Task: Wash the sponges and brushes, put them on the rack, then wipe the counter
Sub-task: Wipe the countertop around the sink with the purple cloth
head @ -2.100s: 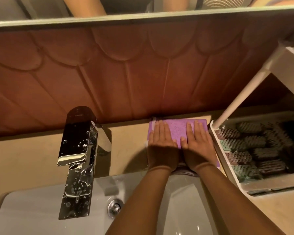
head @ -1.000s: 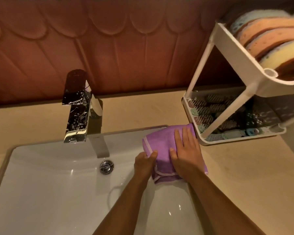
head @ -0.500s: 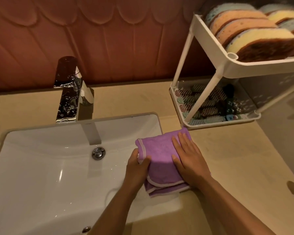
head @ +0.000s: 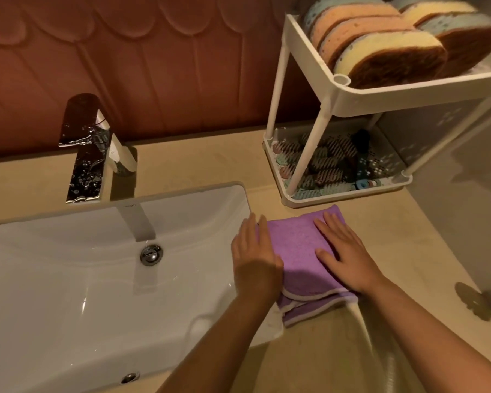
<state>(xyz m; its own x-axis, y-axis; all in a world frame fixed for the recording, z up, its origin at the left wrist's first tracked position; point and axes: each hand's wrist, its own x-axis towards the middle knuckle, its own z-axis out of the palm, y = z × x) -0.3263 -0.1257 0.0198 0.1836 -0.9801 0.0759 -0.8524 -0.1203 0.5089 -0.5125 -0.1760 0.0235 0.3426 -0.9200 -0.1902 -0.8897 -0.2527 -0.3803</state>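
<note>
Cloth [head: 301, 251]: purple, folded, white edging along its near border; lower centre of the frame, flat on the desk [head: 425, 251] just right of the sink [head: 68, 293], its far corner just beside the rack's lower tray, contact not discernible. Left hand [head: 254, 262]: palm down on the cloth's left edge, partly over the sink rim; grip spread, fingers straight and together. Right hand [head: 343, 256]: palm down on the cloth's right half; grip spread, fingers straight, thumb out to the side. Rack [head: 408, 90]: white, two tiers on slim posts, upper right of the frame, standing on the desk against the wall [head: 153, 66]. Sponges [head: 380, 43]: several, pastel tops with dark scouring sides, set on edge in a row in the upper tier. Brushes [head: 326, 163]: a cluster lying in the lower tray, bristles striped; exact count not clear. Sink: white, rectangular, left half of the frame, with a chrome drain [head: 151, 254] at centre. Faucet [head: 88, 154]: chrome, square-bodied, beaded with water drops, behind the sink at upper left. Wall: reddish-brown, scalloped relief panels, across the top of the frame.
</note>
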